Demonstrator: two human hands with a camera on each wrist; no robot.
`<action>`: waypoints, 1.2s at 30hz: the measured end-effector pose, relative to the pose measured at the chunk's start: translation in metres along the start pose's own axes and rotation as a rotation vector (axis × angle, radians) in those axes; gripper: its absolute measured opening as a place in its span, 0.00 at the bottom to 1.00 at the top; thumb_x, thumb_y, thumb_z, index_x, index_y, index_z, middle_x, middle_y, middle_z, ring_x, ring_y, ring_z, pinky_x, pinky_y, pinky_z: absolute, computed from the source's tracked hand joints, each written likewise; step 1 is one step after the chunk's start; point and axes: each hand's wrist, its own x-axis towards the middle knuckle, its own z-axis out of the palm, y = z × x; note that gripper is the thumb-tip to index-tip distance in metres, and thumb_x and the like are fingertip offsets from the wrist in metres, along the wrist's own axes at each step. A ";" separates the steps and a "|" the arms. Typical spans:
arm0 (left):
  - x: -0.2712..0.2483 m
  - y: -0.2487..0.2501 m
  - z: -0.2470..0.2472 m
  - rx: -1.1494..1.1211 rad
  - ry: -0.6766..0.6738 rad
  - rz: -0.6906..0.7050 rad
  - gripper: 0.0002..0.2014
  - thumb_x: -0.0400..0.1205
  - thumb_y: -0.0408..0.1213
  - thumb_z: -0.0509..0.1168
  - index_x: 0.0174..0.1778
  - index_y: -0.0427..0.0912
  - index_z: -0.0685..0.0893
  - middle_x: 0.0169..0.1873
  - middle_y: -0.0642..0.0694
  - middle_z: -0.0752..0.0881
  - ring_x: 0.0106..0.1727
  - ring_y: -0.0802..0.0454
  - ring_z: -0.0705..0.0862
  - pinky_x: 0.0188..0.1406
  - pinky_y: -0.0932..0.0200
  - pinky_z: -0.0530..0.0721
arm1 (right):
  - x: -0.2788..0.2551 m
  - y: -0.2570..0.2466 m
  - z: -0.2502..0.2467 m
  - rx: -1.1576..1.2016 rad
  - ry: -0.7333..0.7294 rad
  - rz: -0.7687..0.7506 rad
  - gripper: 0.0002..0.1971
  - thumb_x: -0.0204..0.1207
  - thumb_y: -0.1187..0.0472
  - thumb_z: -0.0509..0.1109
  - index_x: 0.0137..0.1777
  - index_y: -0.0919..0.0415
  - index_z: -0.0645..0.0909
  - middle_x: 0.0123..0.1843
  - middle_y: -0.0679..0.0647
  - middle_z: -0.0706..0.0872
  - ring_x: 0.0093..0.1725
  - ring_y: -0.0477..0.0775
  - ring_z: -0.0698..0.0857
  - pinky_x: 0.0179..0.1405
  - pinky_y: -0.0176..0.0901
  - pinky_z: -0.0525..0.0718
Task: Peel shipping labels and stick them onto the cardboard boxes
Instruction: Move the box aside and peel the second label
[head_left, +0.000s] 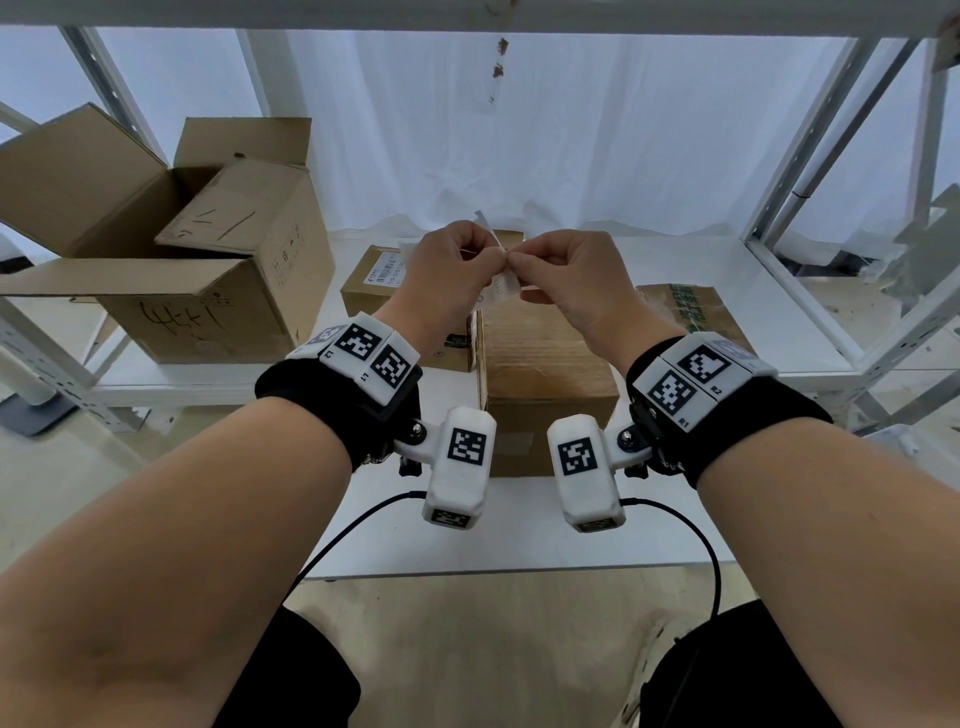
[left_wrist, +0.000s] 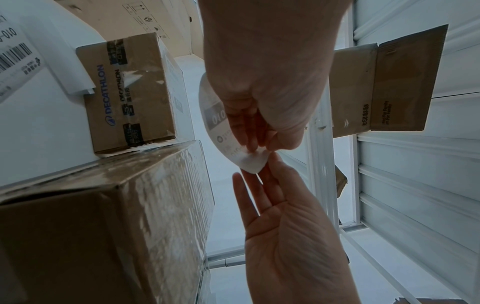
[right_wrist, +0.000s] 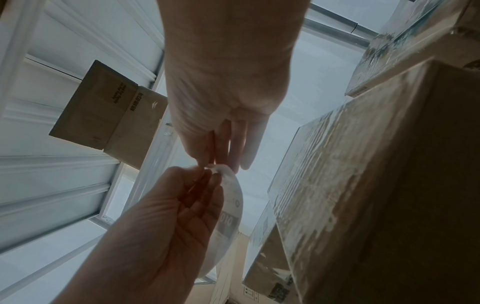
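I hold a white shipping label (head_left: 501, 288) up between both hands, above a taped brown cardboard box (head_left: 545, 364). My left hand (head_left: 488, 257) has its fingers curled round the label (left_wrist: 221, 127), which bows outward and shows "010" print. My right hand (head_left: 519, 260) pinches the label's near corner with thumb and fingertip; its other fingers are stretched out. From the right wrist, the right hand (right_wrist: 223, 148) meets the left hand (right_wrist: 197, 191) at the label's (right_wrist: 231, 207) top edge. Whether the backing has separated is hidden.
A smaller box bearing a barcode label (head_left: 374, 280) stands behind the taped box; the left wrist view shows it as a Decathlon box (left_wrist: 130, 92). A large open carton (head_left: 156, 234) fills the shelf's left. A flat green-printed box (head_left: 685, 312) lies right. White shelf uprights (head_left: 810, 171) frame the space.
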 end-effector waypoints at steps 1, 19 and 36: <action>0.000 0.000 0.000 0.002 -0.002 0.001 0.07 0.79 0.35 0.66 0.34 0.48 0.79 0.35 0.47 0.84 0.41 0.50 0.83 0.47 0.51 0.83 | 0.000 0.000 0.000 -0.001 0.000 0.001 0.03 0.76 0.65 0.72 0.43 0.59 0.87 0.43 0.57 0.90 0.45 0.50 0.89 0.45 0.42 0.89; 0.000 -0.001 0.000 0.018 0.000 0.017 0.07 0.78 0.35 0.66 0.34 0.47 0.78 0.37 0.43 0.83 0.40 0.48 0.82 0.41 0.55 0.79 | -0.001 0.001 -0.001 0.007 -0.007 0.000 0.03 0.76 0.64 0.72 0.45 0.61 0.87 0.41 0.53 0.90 0.40 0.44 0.89 0.43 0.39 0.89; -0.003 0.003 0.001 0.004 -0.001 0.008 0.06 0.78 0.40 0.70 0.41 0.41 0.87 0.34 0.47 0.87 0.39 0.55 0.84 0.45 0.60 0.84 | 0.003 0.005 -0.003 -0.023 0.041 -0.029 0.04 0.77 0.65 0.71 0.44 0.60 0.87 0.43 0.59 0.90 0.46 0.53 0.91 0.42 0.41 0.90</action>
